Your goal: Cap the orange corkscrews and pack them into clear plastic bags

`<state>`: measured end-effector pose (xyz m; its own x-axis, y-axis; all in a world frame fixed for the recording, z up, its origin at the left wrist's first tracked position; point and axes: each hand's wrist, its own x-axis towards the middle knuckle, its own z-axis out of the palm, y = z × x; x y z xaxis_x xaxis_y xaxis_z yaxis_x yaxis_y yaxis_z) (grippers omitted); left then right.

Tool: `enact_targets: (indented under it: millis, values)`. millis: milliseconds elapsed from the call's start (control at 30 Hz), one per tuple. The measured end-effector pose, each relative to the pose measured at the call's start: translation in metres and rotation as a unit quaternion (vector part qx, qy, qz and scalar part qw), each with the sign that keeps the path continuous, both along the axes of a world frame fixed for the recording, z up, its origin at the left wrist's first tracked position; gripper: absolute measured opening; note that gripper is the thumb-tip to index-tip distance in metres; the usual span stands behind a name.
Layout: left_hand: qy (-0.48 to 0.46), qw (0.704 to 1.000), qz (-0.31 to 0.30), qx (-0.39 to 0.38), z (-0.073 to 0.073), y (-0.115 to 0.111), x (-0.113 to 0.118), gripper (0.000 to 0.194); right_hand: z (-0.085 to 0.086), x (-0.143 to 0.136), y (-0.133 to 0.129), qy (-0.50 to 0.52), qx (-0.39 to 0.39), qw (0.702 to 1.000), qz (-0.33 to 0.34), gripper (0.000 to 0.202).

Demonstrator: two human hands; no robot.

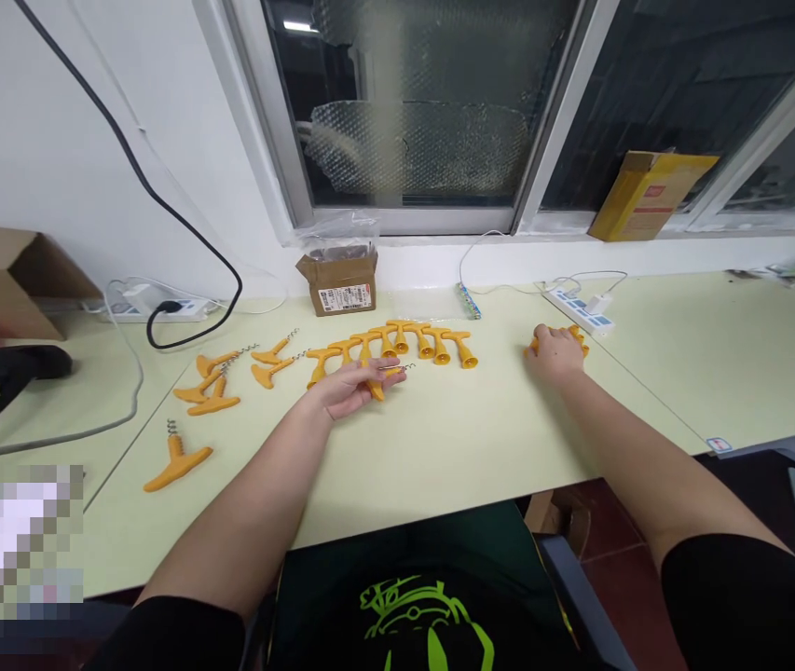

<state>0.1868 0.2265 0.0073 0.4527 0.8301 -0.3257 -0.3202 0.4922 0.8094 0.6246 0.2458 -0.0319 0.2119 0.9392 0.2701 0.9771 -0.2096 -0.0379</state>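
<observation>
My left hand [349, 390] is closed around a corkscrew [374, 387] with a yellow T-shaped handle; its metal spiral points right. Just behind it, a curved row of yellow T-shaped pieces with flared hollow ends [468, 354] lies on the table. Off to the right, my right hand [556, 352] has its fingers curled over a yellow plastic piece [580, 339], which is mostly covered, so its full shape is hidden. Several more yellow-handled corkscrews lie left of my left hand, the nearest one [177, 466] apart from a small cluster [213, 403].
A small cardboard box [342, 284] with plastic film stands against the wall. Power strips [582, 309] and cables lie along the back, with a black cable [152, 191] hanging at left. A larger carton [2, 280] stands at far left. A yellow-taped box [649, 198] leans on the window.
</observation>
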Motion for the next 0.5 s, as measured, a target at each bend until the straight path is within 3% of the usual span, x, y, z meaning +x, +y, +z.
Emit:
enact_targets:
  millis: [133,233,300,400,433,500]
  values:
    - [-0.003,1.0,0.019,-0.017,-0.011,-0.001,0.004,0.055,0.012,-0.009,-0.002,0.095,0.069,0.993,-0.017,0.029]
    - [-0.011,0.998,0.051,-0.024,-0.016,-0.002,0.007,0.061,0.032,-0.034,0.0,0.243,0.148,0.958,-0.007,0.029]
    - [-0.022,0.998,0.063,-0.014,-0.018,-0.003,0.008,0.059,0.041,-0.059,0.002,0.388,0.124,0.911,0.068,0.031]
    - [-0.026,0.997,0.076,0.015,-0.02,-0.006,0.009,0.048,0.041,-0.101,0.002,0.567,0.058,0.804,0.171,0.042]
    - [-0.02,0.997,0.077,0.023,-0.02,-0.006,0.01,0.047,0.036,-0.114,0.001,0.597,0.06,0.781,0.173,0.043]
    - [-0.007,0.996,0.077,0.038,-0.021,-0.007,0.01,0.05,0.025,-0.135,-0.002,0.615,0.054,0.764,0.185,0.044]
